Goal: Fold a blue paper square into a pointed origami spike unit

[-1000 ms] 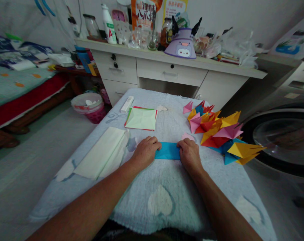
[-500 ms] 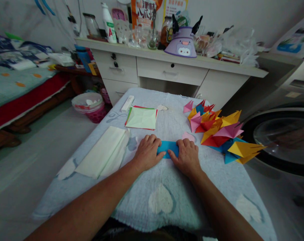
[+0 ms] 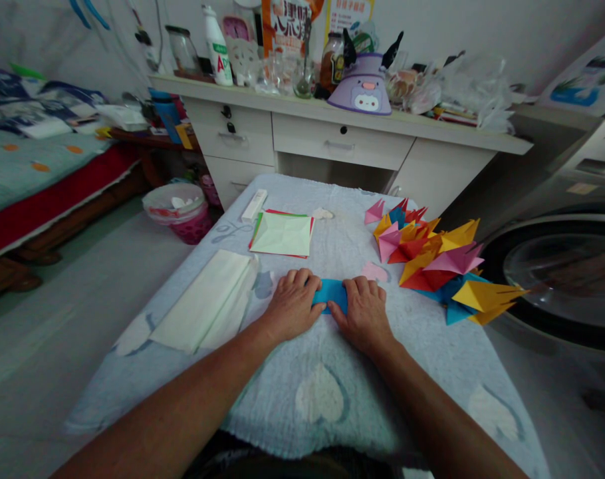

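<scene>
A folded strip of blue paper [image 3: 331, 296] lies flat on the cloth-covered table, its two ends under my hands. My left hand [image 3: 295, 301] grips the left end, fingers curled over the far edge and thumb at the near side. At the other end my right hand [image 3: 363, 309] holds the paper the same way, thumb pointing at the left one. Beyond them sits a stack of square paper sheets [image 3: 282, 234], pale green on top with red and green edges showing. Several folded paper cranes [image 3: 422, 249] in yellow, red, pink and blue are bunched to the right.
A folded whitish cloth or paper [image 3: 203, 299] lies left of my hands, with a small white box [image 3: 254, 206] farther back. Behind the table stands a white cabinet [image 3: 332, 140] with cluttered top. A pink bin [image 3: 185, 219] is at left, a washing machine [image 3: 572, 266] at right.
My right hand has slid a little to the left along the blue paper, closer to my left hand. The left hand has barely moved.
</scene>
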A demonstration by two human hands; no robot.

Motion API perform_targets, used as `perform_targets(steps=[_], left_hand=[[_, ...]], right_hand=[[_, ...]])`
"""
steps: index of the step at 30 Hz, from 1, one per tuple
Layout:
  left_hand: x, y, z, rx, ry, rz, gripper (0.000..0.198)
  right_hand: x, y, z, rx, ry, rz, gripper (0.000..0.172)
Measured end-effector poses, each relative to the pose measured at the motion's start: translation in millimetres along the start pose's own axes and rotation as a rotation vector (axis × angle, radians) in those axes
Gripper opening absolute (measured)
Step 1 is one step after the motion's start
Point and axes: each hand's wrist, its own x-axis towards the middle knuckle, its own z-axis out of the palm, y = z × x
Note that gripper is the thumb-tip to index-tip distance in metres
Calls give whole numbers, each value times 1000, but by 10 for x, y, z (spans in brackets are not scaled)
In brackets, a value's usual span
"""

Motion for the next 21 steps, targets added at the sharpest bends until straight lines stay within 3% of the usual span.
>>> perform_targets(steps=[12,21], left_hand=[[-53,-121,-89,-97,-167,28,29],[-75,-222,-205,-180,-296,17,37]], right_hand=[[-21,-54,9,-5,20,40,66],[-9,280,24,58,-49,73,85]])
